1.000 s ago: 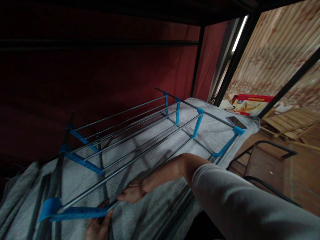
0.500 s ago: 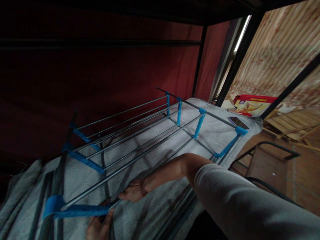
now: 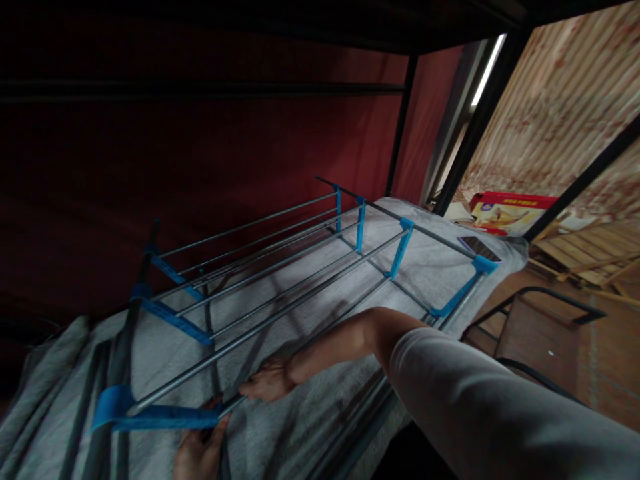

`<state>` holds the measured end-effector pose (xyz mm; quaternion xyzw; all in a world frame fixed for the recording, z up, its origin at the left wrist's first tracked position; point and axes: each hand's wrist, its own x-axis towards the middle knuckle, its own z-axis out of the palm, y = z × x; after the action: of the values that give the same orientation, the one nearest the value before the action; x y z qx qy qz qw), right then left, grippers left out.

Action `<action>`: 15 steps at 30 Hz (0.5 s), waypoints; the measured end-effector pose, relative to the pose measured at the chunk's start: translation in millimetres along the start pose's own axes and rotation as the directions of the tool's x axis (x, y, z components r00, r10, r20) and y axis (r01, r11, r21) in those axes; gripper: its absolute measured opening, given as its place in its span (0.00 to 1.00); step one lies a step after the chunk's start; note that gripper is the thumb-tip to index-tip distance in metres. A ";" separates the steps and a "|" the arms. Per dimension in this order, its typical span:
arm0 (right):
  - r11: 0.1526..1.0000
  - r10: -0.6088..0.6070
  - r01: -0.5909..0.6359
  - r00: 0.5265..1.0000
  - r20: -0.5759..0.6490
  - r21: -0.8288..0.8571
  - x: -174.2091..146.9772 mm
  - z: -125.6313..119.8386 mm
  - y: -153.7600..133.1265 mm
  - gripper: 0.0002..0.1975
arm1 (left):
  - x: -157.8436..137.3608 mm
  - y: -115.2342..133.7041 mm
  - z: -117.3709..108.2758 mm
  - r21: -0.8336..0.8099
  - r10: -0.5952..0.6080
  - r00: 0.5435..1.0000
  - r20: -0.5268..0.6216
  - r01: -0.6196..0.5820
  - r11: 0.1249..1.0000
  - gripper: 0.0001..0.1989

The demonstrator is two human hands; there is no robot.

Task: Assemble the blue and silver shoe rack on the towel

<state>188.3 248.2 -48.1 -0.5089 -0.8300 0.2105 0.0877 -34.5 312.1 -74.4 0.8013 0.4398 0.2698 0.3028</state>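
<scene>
A rack of grey metal rods (image 3: 280, 308) and blue plastic brackets (image 3: 160, 418) lies on its side over a grey blanket. My right hand (image 3: 269, 381) is closed around a thin metal rod (image 3: 231, 404) close to where it meets the end of the near blue bracket. Just below that joint, my left hand (image 3: 199, 453) grips the bracket's end, its fingers partly hidden behind the bracket. At the rack's far end, more blue brackets (image 3: 400, 250) join the rods to a dark pole.
The grey blanket (image 3: 320, 427) covers the bed under the rack. A phone (image 3: 479, 249) lies near its far corner. Dark bed-frame posts (image 3: 475, 127) rise behind. To the right are a chair (image 3: 540, 333), wooden slats (image 3: 595, 250) and a red-and-yellow box (image 3: 510, 212).
The view has shifted very slightly. Both hands keep their grip at the same joint, and the rack stays in place.
</scene>
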 end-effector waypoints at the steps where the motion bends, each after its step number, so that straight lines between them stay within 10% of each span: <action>1: 1.000 -0.001 0.001 1.000 0.001 0.001 0.0 -0.1 0.0 0.13 | -0.1 1.8 -1.4 -0.014 -0.013 1.000 0.020 0.013 1.000 0.24; 15: 0.997 0.079 -0.079 0.996 -0.031 -0.004 -10.8 -16.8 -8.9 0.10 | -0.5 -2.9 0.9 -0.081 -0.074 0.997 0.033 0.076 0.994 0.21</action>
<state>192.1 239.5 -28.4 -0.5449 -0.8083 0.2037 0.0907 -35.7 312.7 -77.2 0.7750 0.4535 0.2641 0.3521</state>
